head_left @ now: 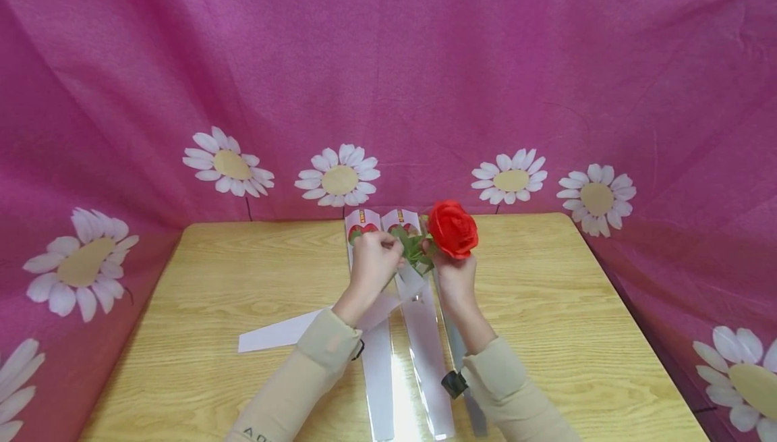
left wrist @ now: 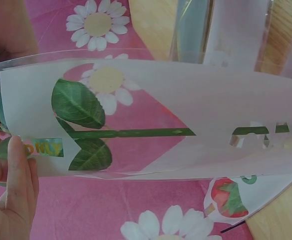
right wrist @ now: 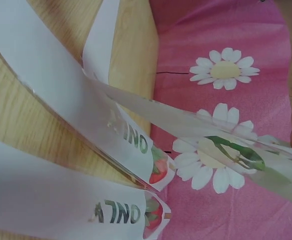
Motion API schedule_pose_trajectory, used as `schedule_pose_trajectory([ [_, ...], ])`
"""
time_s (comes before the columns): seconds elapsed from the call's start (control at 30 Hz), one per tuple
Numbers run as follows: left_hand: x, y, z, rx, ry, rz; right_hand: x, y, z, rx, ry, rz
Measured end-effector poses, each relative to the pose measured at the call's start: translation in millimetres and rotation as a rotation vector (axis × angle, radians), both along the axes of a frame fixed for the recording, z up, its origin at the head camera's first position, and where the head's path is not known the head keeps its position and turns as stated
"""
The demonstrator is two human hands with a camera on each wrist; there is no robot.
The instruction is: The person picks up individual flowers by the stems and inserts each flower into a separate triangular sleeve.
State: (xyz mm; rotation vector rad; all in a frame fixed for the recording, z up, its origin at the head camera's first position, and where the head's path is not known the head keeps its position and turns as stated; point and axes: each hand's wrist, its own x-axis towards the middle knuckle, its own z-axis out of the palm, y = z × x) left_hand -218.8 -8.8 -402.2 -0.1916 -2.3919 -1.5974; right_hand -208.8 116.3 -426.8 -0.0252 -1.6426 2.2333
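A red rose (head_left: 453, 229) with green leaves is held just under its bloom by my right hand (head_left: 456, 283). Its stem (left wrist: 136, 133) and lower leaves (left wrist: 78, 104) show through the clear window of a long white flower sleeve (left wrist: 210, 100), so the stem lies inside while the bloom stays outside the wide end. Thumb and fingers of my left hand (head_left: 371, 260) pinch the sleeve's rim, beside a label reading ONLY in the left wrist view. The sleeve slants down toward the left, partly hidden behind my left forearm in the head view.
Two filled sleeves, a left one (head_left: 379, 388) and a middle one (head_left: 427, 361), lie lengthwise on the wooden table (head_left: 534, 307), red blooms at their far ends. A greyish strip (head_left: 473, 415) lies right of them, a white strip (head_left: 279, 333) left. Pink daisy cloth (head_left: 425, 91) hangs behind.
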Motion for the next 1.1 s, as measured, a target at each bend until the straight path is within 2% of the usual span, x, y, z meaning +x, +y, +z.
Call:
schedule_pose_trajectory([
  [0.13,0.3,-0.5,4.1,0.017,0.018,0.004,-1.2,3.5,4.4,0.121,-0.024,0.011],
  [0.23,1.1,-1.3,7.0,0.026,0.021,0.002,-2.7,6.9,7.5,0.251,-0.034,0.008],
  [0.37,3.0,-3.3,10.6,0.033,0.014,0.001,-3.7,10.7,12.9,0.425,-0.017,0.003],
  [0.47,3.6,-4.6,12.9,0.054,0.005,-0.006,-3.9,12.4,16.8,0.51,0.006,0.005],
  [0.8,5.9,-7.5,20.7,0.076,-0.01,-0.016,-7.3,15.5,25.0,0.659,0.08,0.063],
  [1.1,6.0,-7.9,22.0,0.076,0.065,0.009,-10.7,14.5,30.9,0.774,0.132,0.089],
])
